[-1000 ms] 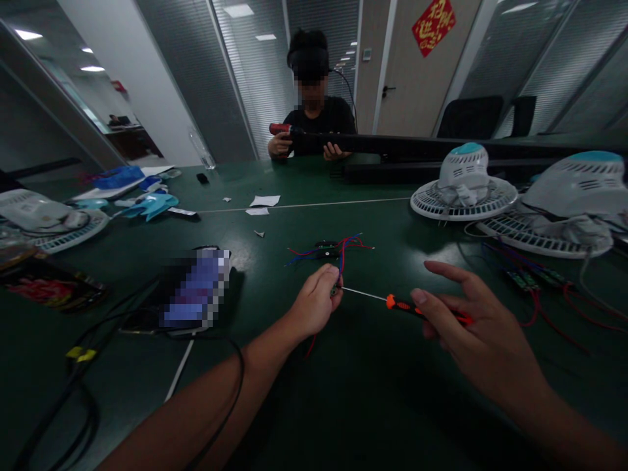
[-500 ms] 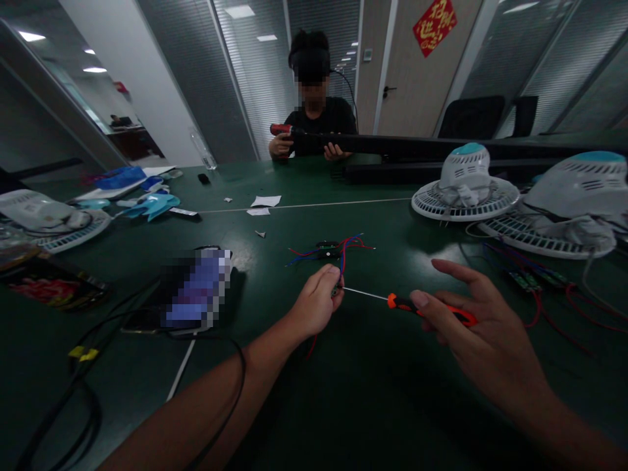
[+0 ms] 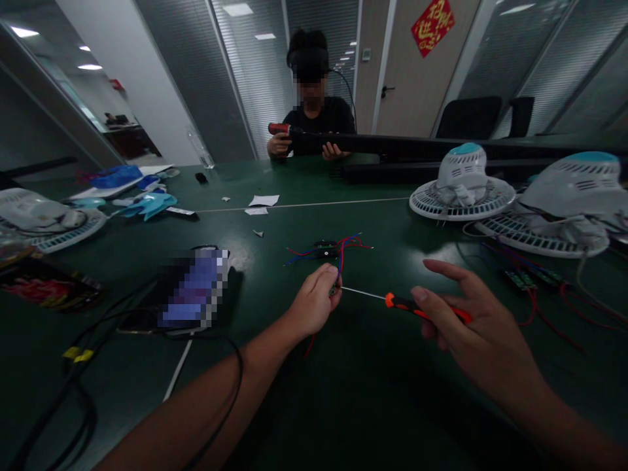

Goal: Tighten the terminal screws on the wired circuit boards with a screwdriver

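Observation:
My left hand [image 3: 316, 297] pinches a small green circuit board [image 3: 334, 288], mostly hidden by the fingers. Red and blue wires [image 3: 342, 258] rise from it, and a red wire hangs below the hand. In my right hand [image 3: 466, 314] is an orange and black screwdriver [image 3: 407, 305], held between thumb and fingers with the index finger stretched out. Its thin metal shaft points left and the tip meets the board's edge at my left fingertips. Just beyond lie small black parts [image 3: 326, 252] with red and blue wires.
White fan housings [image 3: 464, 183] stand at the right, near more wired circuit boards [image 3: 520, 280]. A phone [image 3: 196, 288] and black cables [image 3: 93, 340] lie at the left. Paper scraps [image 3: 263, 200] are farther back. Across the table [image 3: 304, 226], a person holds a red power tool [image 3: 279, 129] by long black bars.
The view has shifted slightly, moving everything a little left in the picture. Both hands keep their grip, and the screwdriver tip stays at the board.

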`<state>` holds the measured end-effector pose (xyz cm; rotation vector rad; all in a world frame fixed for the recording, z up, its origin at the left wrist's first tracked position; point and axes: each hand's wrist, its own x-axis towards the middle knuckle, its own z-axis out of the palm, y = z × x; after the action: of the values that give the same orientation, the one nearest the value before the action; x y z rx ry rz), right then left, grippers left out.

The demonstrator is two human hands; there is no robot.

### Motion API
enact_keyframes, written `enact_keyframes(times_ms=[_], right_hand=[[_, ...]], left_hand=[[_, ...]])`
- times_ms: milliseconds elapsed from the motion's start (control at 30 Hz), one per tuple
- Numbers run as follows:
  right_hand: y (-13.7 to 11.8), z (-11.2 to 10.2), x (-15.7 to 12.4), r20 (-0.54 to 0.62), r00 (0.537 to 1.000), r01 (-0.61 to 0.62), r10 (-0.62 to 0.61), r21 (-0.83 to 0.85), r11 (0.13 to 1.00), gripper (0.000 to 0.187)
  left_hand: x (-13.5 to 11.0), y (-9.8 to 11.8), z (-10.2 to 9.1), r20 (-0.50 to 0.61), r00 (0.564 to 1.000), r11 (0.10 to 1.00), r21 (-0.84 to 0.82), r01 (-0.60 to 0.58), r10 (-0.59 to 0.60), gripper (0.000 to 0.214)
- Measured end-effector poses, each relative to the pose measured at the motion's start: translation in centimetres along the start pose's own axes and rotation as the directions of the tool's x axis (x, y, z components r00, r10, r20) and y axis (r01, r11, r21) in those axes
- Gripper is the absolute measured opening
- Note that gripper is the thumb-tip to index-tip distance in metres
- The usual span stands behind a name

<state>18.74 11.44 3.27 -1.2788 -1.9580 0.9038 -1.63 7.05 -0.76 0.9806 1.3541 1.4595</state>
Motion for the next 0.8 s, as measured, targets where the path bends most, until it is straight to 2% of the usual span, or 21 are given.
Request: enact_keyframes(times_ms=[533,800], right_hand=[[-0.31,0.15,-0.19,-0.045,0.998,-0.033,0.035,0.052,0.998,0.071],[0.27,0.0,0.0,0.015,0.999,-0.052,0.052,-0.014,0.999,0.06]], left_hand=[[0.09,-0.27,-0.06,-0.003,1.0,0.999,-0.035,0.013,-0.013,0.028],[0.09,-0.02,0.02,-0.003,1.0,1.0,-0.022,0.008,-0.008,0.028]])
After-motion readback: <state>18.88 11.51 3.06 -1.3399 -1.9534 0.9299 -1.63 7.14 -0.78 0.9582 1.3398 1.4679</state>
